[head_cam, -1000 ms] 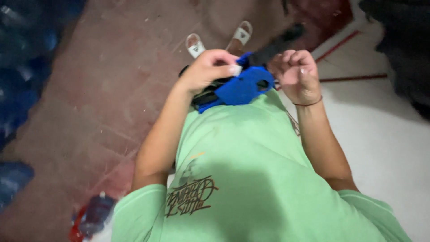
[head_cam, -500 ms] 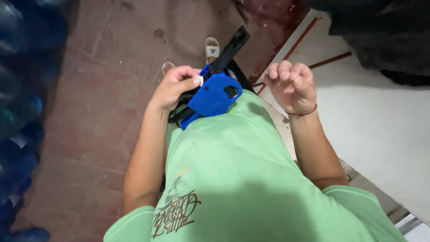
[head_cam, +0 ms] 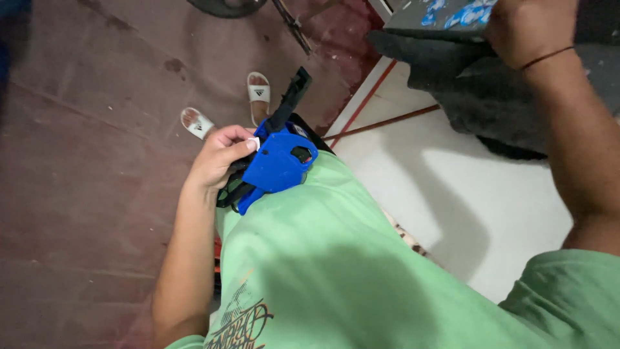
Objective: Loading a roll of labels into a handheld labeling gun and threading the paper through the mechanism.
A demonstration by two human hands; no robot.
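Head view, white sandals point(head_cam: 258, 90), dark cloth point(head_cam: 478, 84), reddish floor point(head_cam: 84, 161)

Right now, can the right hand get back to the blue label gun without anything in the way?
Probably yes. The right hand is raised by the dark cloth, apart from the label gun that the left hand holds against the green shirt; nothing lies between.

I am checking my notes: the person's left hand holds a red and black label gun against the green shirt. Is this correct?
Not quite: the label gun is blue and black, not red and black. The head view shows the left hand holding it against the green shirt, as you wrote.
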